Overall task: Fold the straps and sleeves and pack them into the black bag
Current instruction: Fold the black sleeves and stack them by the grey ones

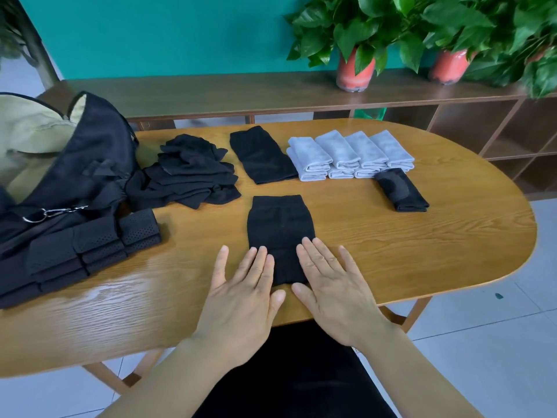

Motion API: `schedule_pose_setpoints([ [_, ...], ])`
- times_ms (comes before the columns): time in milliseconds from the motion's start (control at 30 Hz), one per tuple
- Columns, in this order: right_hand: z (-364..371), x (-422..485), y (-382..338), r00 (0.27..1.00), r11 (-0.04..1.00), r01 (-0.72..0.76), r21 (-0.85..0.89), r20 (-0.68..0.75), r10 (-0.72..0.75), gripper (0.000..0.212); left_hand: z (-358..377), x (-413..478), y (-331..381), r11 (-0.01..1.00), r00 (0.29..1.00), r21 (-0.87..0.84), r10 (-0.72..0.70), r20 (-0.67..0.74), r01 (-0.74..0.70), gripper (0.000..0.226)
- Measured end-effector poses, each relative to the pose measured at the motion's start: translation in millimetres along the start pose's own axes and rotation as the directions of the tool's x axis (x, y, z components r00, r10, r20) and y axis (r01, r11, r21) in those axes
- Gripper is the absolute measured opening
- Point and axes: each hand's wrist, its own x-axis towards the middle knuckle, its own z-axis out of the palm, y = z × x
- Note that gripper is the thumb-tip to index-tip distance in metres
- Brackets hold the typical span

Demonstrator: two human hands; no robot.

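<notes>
we see both hands open and flat, holding nothing. the left hand (pixel 241 297) has its fingers (pixel 259 262) straight and a little spread. the inner ones press on the near left part of the black sleeve (pixel 280 224), and the outermost finger lies on the bare wood of the table (pixel 437 251). the right hand (pixel 334 294) is also palm down with straight fingers, the inner ones on the near right part of the sleeve and the outer ones on the wood. the two thumbs point toward each other at the near end of the sleeve and do not touch. this sleeve lies flat in the middle of the table, its length running away from us. its near corners are under the hands, so we cannot tell how they lie. both forearms are bare, enter from the bottom edge where they are cut off, and lie closer together at the wrists. the black bag (pixel 90 152) sits at the far left of the table and is cut by the left edge of the view. we cannot make out what the pale khaki cloth (pixel 30 125) behind it is. in front of the bag lie stacked perforated straps (pixel 99 248), their left ends out of view. beside the bag is a loose pile of black sleeves (pixel 193 173), then one folded black sleeve (pixel 262 155), then rows of folded grey sleeves (pixel 352 153), and a folded black piece (pixel 402 190) just in front of them.
</notes>
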Motion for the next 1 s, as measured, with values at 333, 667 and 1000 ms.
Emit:
schedule_pose_setpoints([
  [333, 11, -16, -37, 0.957, 0.997, 0.014, 0.070, -0.291, 0.007, 0.052, -33, 52, -13, 0.972, 0.959, 0.084, -0.231, 0.167, 0.220, 0.058],
  [667, -1, -7, -9, 0.908, 0.973, 0.098, 0.208, -0.419, -0.002, 0.046, -27, 51, -10, 0.955, 0.968, -0.160, -0.252, 0.016, 0.252, 0.047],
  [1000, -17, 63, 47, 0.934, 0.998, 0.000, -0.059, -0.357, -0.021, 0.041, -22, 69, 44, 0.961, 0.968, -0.127, -0.250, -0.029, 0.244, 0.047],
])
